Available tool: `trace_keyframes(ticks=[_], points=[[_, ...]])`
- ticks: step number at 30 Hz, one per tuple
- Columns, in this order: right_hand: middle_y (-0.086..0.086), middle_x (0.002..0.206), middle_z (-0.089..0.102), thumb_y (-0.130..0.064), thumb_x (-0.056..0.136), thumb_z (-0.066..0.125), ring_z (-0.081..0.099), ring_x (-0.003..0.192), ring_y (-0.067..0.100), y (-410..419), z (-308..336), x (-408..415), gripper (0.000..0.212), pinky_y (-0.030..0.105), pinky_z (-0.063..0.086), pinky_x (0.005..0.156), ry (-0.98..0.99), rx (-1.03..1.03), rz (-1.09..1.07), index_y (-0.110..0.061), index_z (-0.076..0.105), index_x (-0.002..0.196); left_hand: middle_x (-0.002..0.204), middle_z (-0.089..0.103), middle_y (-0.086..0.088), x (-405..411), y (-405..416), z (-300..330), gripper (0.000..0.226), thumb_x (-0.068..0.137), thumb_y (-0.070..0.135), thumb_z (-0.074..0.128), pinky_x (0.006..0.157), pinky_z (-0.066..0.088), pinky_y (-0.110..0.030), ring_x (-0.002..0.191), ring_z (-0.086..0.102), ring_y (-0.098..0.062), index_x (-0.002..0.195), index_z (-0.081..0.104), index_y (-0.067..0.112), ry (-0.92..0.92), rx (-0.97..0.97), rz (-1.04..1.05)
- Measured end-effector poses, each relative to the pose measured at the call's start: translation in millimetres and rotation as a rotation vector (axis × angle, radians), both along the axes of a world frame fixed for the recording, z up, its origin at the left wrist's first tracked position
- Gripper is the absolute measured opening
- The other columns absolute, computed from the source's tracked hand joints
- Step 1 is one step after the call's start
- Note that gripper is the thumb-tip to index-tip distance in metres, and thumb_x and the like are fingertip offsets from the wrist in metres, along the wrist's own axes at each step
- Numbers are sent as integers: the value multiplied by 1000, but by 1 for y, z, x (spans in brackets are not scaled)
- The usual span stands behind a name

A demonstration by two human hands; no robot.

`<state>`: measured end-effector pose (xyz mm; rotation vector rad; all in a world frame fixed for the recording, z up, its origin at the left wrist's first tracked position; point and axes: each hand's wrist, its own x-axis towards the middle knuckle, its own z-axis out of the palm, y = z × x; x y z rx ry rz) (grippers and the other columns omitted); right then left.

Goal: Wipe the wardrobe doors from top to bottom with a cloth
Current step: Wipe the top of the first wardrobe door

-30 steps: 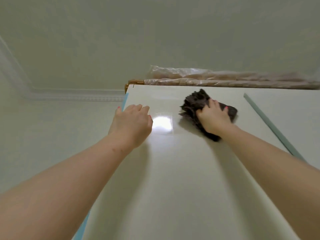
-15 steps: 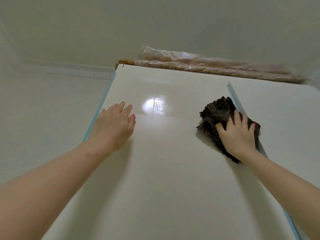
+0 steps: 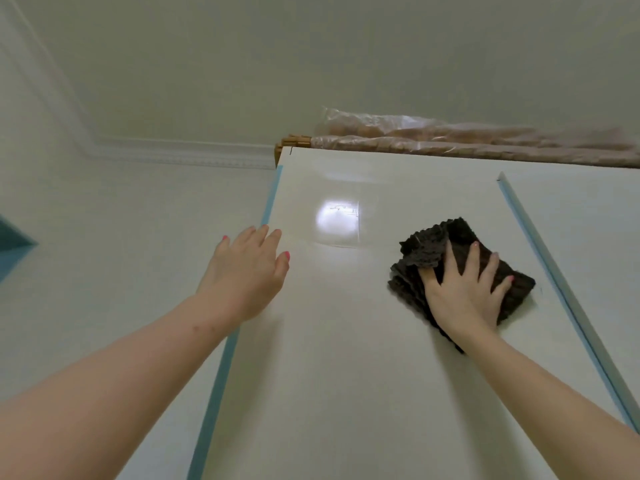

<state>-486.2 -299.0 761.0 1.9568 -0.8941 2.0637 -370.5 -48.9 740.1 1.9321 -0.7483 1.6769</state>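
Note:
I look up at a glossy white wardrobe door (image 3: 346,358) with light blue edge strips. My right hand (image 3: 464,289) lies flat with spread fingers on a dark brown cloth (image 3: 433,251), pressing it against the upper right part of the door, just left of the blue strip (image 3: 554,271). My left hand (image 3: 249,275) rests open and flat on the door near its left blue edge (image 3: 221,368), holding nothing. A bright light reflection (image 3: 337,220) shines on the door between the hands.
A second white door (image 3: 595,237) adjoins on the right. On the wardrobe's top lie brown rolls wrapped in clear plastic (image 3: 450,136). Above is the ceiling with white moulding (image 3: 173,154); a wall is to the left.
My right hand with the cloth moved right from the door's middle to the blue strip, then shifted slightly back left. The left hand stayed flat near the left edge.

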Motion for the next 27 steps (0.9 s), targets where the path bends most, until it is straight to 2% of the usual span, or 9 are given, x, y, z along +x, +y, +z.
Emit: trace_keyframes(ticks=[10,15,17,20,21,23,24,26,27], points=[[15,157,-12,-64,93,18,-19,141,40,138,1,113,67,60,-13,109,186,-293,77,-35,-2,150,158,14,2,29,24,-14,53,100,39,21,117,12,-40,145,11,-14,149,14,21,-39,108,43],[19,156,-13,-56,96,19,-17,140,43,158,-1,132,63,63,-9,110,246,-371,11,-33,-2,150,158,15,4,46,25,-28,54,99,40,21,116,13,-40,145,13,-13,150,14,22,-19,112,-17],[19,156,-13,-51,97,20,-17,141,42,157,-8,130,60,62,-8,111,237,-366,22,-32,-1,151,156,22,2,52,22,-34,54,98,43,19,115,16,-41,143,20,-13,148,22,23,-33,79,-51],[19,156,-14,-42,99,15,-17,141,41,156,-37,133,55,60,-9,111,246,-361,30,-30,0,151,136,53,-5,51,16,-42,57,88,44,17,105,32,-47,126,49,-20,119,57,16,-174,-36,-124],[19,156,-12,-40,96,8,-15,141,42,154,-49,136,56,60,-9,111,248,-367,22,-29,1,151,130,58,-7,50,13,-44,54,87,41,20,102,36,-48,120,54,-22,107,61,13,-206,-73,-142],[21,157,0,-40,89,2,-4,142,44,149,-67,136,64,61,-3,110,215,-386,5,-27,12,151,126,61,-8,44,6,-48,47,86,38,24,100,38,-49,117,57,-23,97,61,11,-225,-115,-151],[21,156,5,-40,90,6,1,142,44,147,-72,132,63,62,0,111,196,-403,-8,-25,17,150,127,60,-8,40,2,-49,46,87,37,25,100,37,-48,118,56,-23,98,60,11,-224,-124,-161],[19,157,-2,-41,97,18,-5,143,40,139,-73,124,57,59,-3,112,283,-436,-29,-25,10,151,133,56,-5,32,-6,-53,42,86,37,25,102,36,-46,122,53,-20,99,58,14,-216,-125,-200],[16,157,-8,-42,98,17,-11,143,37,132,-72,118,57,57,-6,113,340,-442,-20,-25,3,151,136,54,-4,28,-10,-55,40,86,37,26,102,36,-46,122,52,-20,100,57,15,-218,-115,-213]])
